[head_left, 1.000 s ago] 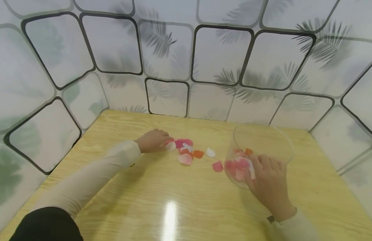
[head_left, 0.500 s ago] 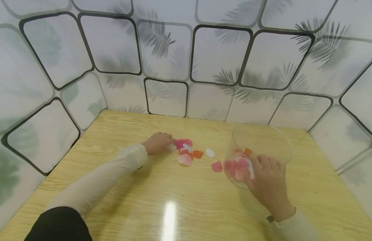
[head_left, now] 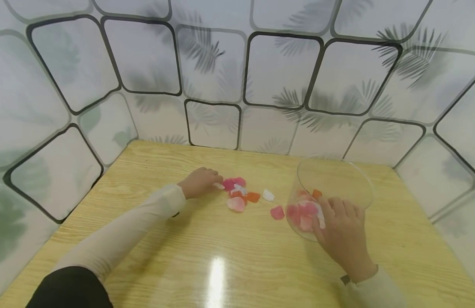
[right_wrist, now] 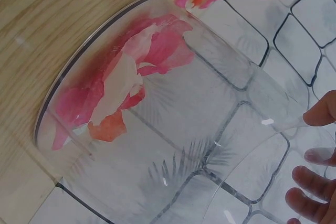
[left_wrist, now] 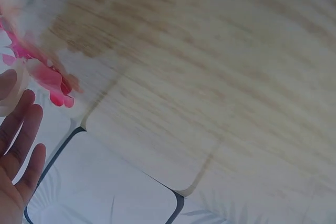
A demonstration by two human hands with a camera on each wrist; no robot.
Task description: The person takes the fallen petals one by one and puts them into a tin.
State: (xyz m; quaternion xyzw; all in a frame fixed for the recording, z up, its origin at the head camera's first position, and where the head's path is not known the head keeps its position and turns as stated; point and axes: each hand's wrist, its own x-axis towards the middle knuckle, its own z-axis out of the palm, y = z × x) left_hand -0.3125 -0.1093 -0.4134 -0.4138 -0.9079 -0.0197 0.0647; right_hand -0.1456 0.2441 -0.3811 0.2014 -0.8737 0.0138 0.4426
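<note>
At the left end of a small cluster of pink, red and white petals (head_left: 236,192), my left hand (head_left: 200,183) pinches a cream-white petal (left_wrist: 21,75) between thumb and fingers. A clear round container (right_wrist: 178,114) stands on the right, with pink, pale and orange petals (right_wrist: 123,77) inside at its bottom. My right hand (head_left: 343,233) grips the container's near right rim, thumb on one side of the wall and fingers on the other. Between cluster and container lie an orange petal (head_left: 253,197), a white petal (head_left: 268,195) and a pink petal (head_left: 277,212).
The wood-grain table (head_left: 176,265) runs back to a wall (head_left: 214,124) patterned with dark rounded outlines and leaves. The same covering rises at the left and right sides. A bright reflection shows on the tabletop near the front.
My left hand has shifted a little to the right, and the white petal beside its fingertips is now mostly covered by them. My right hand and the container have stayed in place.
</note>
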